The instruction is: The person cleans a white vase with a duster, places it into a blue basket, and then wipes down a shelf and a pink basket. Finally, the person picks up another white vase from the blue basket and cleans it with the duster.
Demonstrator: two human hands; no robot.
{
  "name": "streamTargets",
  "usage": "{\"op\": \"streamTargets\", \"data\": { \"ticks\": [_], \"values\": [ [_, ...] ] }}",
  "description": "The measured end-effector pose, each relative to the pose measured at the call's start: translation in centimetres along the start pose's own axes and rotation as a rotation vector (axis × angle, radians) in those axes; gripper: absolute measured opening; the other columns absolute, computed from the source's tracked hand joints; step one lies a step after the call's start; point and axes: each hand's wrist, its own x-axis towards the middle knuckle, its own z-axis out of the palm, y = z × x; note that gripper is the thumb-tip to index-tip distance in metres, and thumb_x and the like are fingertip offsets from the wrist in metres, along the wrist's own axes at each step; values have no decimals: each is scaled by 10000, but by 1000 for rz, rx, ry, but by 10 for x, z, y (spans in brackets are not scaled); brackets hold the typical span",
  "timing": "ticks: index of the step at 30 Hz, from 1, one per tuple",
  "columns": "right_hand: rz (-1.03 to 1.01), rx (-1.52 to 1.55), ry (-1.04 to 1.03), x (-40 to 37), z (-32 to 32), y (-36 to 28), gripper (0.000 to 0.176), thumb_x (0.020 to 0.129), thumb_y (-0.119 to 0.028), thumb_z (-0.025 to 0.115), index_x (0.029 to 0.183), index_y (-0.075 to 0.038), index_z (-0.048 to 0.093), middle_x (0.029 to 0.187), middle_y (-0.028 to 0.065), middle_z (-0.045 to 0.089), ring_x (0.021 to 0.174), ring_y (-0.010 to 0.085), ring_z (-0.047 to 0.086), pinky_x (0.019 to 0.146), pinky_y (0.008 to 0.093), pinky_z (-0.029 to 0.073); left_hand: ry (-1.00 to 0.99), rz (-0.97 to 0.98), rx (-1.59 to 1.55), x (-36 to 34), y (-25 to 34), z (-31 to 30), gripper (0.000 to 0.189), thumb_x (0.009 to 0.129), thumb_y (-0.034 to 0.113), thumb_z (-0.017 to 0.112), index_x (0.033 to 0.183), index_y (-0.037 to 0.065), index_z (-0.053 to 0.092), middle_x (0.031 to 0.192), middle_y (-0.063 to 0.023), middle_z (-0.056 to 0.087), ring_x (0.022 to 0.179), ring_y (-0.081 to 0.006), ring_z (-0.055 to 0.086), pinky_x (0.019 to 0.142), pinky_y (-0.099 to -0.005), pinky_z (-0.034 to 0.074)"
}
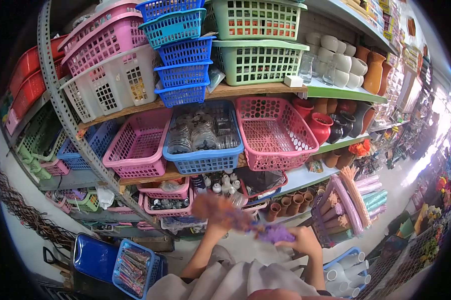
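In front of my body I hold a long, motion-blurred bunch (235, 217), orange-brown at its left end and purple at its right; its exact kind is too smeared to make out. My left hand (217, 231) grips it from below near the brown end, with the fingers mostly hidden behind it. On the purple end my right hand (305, 241) is closed, thumb and fingers round it. Beyond the bunch, white bottles (228, 184) stand on a low shelf.
Ahead are a pink basket (278, 132), a blue basket of clear plastic pieces (203, 162) and another pink basket (135, 145). Wrapped pastel rolls (353, 200) fill a purple crate at right. Below stand a blue basket of colourful packets (132, 267) and white vases (343, 277).
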Motion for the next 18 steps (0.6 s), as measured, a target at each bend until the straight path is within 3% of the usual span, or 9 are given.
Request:
{"op": "streamTargets", "data": {
  "ticks": [4, 5, 6, 8, 10, 12, 13, 16, 18],
  "values": [
    [-20, -93, -78, -1, 1, 2, 435, 661, -423, 801, 808, -32, 681, 605, 156, 582, 509, 311, 525, 539, 380, 440, -14, 138, 268, -4, 6, -4, 435, 786, 139, 690, 1184, 38, 548, 1036, -109, 628, 858, -198, 609, 783, -341, 482],
    [127, -66, -15, 0, -2, -5, 453, 664, -477, 778, 817, -58, 694, 604, 146, 593, 538, 317, 560, 549, 384, 457, -47, 146, 295, -4, 7, -7, 443, 773, 121, 707, 1177, 29, 550, 1037, -93, 618, 850, -172, 596, 778, -322, 476],
    [274, -38, 49, 1, -3, -9, 476, 667, -530, 754, 827, -85, 707, 604, 136, 605, 567, 324, 595, 560, 387, 475, -118, -174, -59, 0, 32, -11, 400, 747, 95, 729, 1112, 18, 587, 1038, -85, 614, 880, -162, 586, 768, -317, 474],
    [247, -25, 29, -2, -2, 0, 473, 666, -523, 759, 823, -80, 708, 602, 138, 603, 565, 323, 592, 557, 385, 471, -122, -208, -93, 0, 21, -8, 377, 733, 139, 757, 1051, 4, 606, 1065, -89, 601, 920, -163, 573, 771, -321, 480],
    [221, -15, 17, -4, -2, 2, 470, 665, -517, 763, 819, -76, 709, 601, 141, 601, 563, 322, 590, 554, 383, 467, 6, 144, 92, -5, 10, -6, 376, 731, 131, 751, 1048, -1, 598, 1022, -92, 615, 942, -152, 558, 766, -297, 475],
    [31, 19, -101, -7, -2, 0, 467, 664, -505, 768, 809, -65, 706, 604, 145, 603, 562, 323, 588, 552, 379, 463, 4, -73, -348, -11, -22, 7, 379, 713, 122, 754, 1034, 0, 596, 988, -104, 626, 956, -212, 592, 785, -326, 483],
    [34, 20, -99, -7, 1, 3, 467, 664, -505, 768, 809, -65, 706, 604, 145, 603, 562, 323, 588, 552, 379, 463, -42, -3, -121, -12, -18, 4, 377, 719, 121, 747, 1044, 3, 596, 1006, -111, 628, 980, -210, 591, 798, -327, 482],
    [130, 50, 16, -6, 5, 8, 450, 666, -488, 773, 817, -69, 709, 626, 145, 614, 576, 326, 597, 561, 377, 471, -60, 8, 17, -3, 21, -8, 392, 731, 104, 728, 1086, 4, 595, 1086, -126, 627, 992, -178, 595, 817, -315, 481],
    [314, 15, -9, -2, 1, 5, 450, 666, -479, 776, 853, -75, 712, 648, 144, 626, 591, 329, 606, 575, 379, 480, -72, -128, -21, -1, 25, -7, 371, 748, 184, 717, 1072, 37, 610, 1037, -131, 647, 871, -280, 644, 755, -342, 500]
  ]
}}
